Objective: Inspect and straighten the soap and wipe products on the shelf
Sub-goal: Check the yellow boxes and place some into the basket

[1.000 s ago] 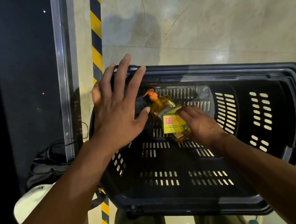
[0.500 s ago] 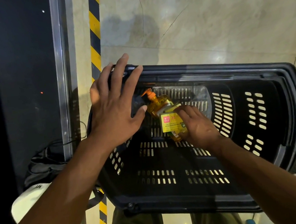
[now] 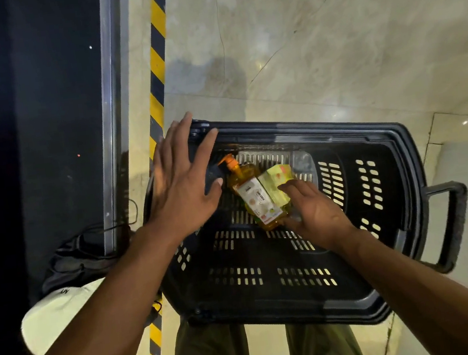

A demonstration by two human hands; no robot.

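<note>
An orange pump bottle of liquid soap [image 3: 254, 192] lies on the floor of a black plastic shopping basket [image 3: 310, 133], its white label facing up and its pump pointing to the far left. A yellow-green pack [image 3: 276, 179] leans against the bottle's right side. My right hand [image 3: 318, 214] reaches into the basket and holds the bottle's lower end, with fingers on the pack. My left hand [image 3: 182, 187] hovers flat, fingers spread, over the basket's far left corner, holding nothing.
The basket stands on a pale tiled floor with its handle [image 3: 456, 222] out to the right. A yellow-black hazard stripe [image 3: 157, 65] and a metal rail [image 3: 110, 104] run along the left beside a dark unit. A black bag [image 3: 82, 257] and white cap [image 3: 54, 314] lie at lower left.
The soap bottle has been turned over, so a white label shows instead of the yellow one. The yellow-green pack has moved to its right. My left hand stays spread.
</note>
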